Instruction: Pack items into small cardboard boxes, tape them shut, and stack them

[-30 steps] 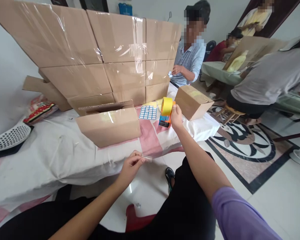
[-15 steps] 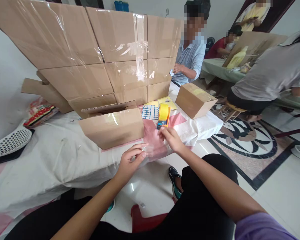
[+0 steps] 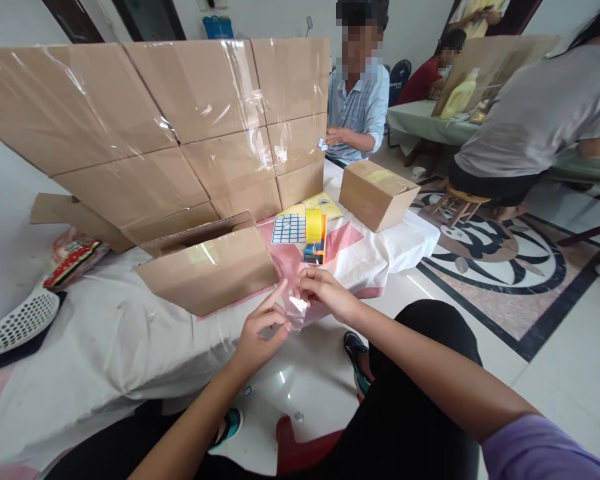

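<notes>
A small piece of clear, shiny plastic film (image 3: 297,307) is stretched between my hands, just off the table's front edge. My right hand (image 3: 325,291) pinches its upper right part between thumb and curled fingers. Lower and to the left, my left hand (image 3: 261,331) has thumb and middle finger nearly together at the film's edge, with the index finger extended. Behind my hands stand a yellow tape roll in an orange and blue dispenser (image 3: 315,237) and a sheet of blue-bordered labels (image 3: 288,229). An open cardboard box (image 3: 215,270) is left of the film.
Stacked, taped cardboard boxes (image 3: 145,100) form a wall at the back. A closed box (image 3: 377,195) stands at the right end of the cloth-covered table (image 3: 120,333). A white perforated basket (image 3: 23,323) lies far left. Across the table sits a person in a light-blue shirt (image 3: 363,107).
My right hand has moved left and down towards my left hand, and the clear film now shows between them. My left index finger has straightened. The view has shifted slightly right.
</notes>
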Motion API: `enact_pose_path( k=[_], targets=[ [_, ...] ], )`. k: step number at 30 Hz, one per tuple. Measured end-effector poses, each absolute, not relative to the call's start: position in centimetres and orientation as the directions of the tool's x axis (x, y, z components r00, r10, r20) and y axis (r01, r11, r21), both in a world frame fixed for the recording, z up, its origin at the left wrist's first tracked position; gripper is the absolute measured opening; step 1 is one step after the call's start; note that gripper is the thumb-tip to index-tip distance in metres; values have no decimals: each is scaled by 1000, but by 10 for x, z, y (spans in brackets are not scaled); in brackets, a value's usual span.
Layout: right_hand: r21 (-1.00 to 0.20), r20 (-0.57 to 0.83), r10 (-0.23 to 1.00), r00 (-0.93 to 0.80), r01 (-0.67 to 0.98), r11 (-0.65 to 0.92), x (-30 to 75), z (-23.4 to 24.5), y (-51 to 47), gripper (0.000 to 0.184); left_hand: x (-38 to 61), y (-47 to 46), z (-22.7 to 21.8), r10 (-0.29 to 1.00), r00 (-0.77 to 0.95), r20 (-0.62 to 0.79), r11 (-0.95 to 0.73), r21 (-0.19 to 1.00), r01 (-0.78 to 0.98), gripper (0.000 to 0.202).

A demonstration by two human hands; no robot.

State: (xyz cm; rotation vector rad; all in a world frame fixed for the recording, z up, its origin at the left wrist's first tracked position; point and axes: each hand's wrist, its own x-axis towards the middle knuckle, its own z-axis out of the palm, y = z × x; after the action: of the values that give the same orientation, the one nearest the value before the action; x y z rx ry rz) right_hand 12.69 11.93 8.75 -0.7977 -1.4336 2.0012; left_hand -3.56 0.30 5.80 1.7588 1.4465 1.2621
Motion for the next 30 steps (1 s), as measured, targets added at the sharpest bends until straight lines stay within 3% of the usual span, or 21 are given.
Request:
enact_pose_path(
  k=[4,9,16,20,23,26,28,30],
  targets=[
    [-946,-158,731,-663,-111,-305,134,92,121,18,-32,5,58,948,-5,318,-282,849,447,34],
    [-983,19,691,-722,-140,-120,140,91,126,25,-32,9,55,943,-64,326,-264,852,452,31],
    [-914,313,619,-721,-51,403,148,103,131,20,-32,14,41,988,-147,41,11,941,338,32],
    [-837,339,584,-737,47,545,155,111,137,24,-17,7,13,989,-122,-84,111,965,236,42],
    [-805,468,677,-568,42,592,172,127,156,13,9,-8,-17,983,-80,-166,178,966,189,65],
    [-788,575,736,-357,-1,615,191,147,176,17,33,-19,-36,978,-69,-195,204,965,167,74],
    [-761,596,710,-374,19,649,196,154,180,22,34,-20,-34,983,-43,-181,186,957,220,69],
    [-700,585,643,-494,92,708,191,155,172,21,19,-16,-19,998,-38,-46,57,925,377,57]
  ],
)
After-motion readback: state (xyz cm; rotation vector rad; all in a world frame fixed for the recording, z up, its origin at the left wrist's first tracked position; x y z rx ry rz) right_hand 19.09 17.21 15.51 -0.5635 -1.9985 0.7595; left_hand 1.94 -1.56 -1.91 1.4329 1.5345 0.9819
